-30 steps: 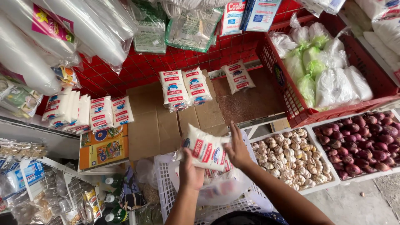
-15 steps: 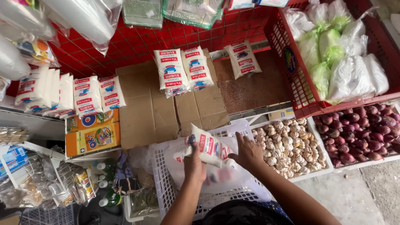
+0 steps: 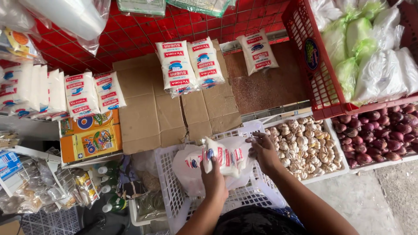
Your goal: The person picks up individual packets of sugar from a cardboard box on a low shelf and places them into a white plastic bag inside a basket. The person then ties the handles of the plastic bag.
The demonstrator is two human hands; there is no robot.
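Nearest, the left hand (image 3: 214, 177) is closed around a white bag of sugar (image 3: 222, 159), pressing it into a thin plastic bag (image 3: 191, 169) over a white basket (image 3: 167, 182). The right hand (image 3: 263, 150) pinches the plastic bag's rim just right of the sugar. Right of it sits a tray of garlic (image 3: 305, 146), then red onions (image 3: 383, 132). Farther off, more sugar bags (image 3: 189, 65) lie on cardboard (image 3: 143, 113).

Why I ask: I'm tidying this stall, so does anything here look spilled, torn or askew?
Nothing looks spilled or torn. The sugar bags on the flattened cardboard lie at loose angles, one lone bag apart from the pair. Both hands, left and right, hold a sugar bag over a clear plastic bag in the white basket.
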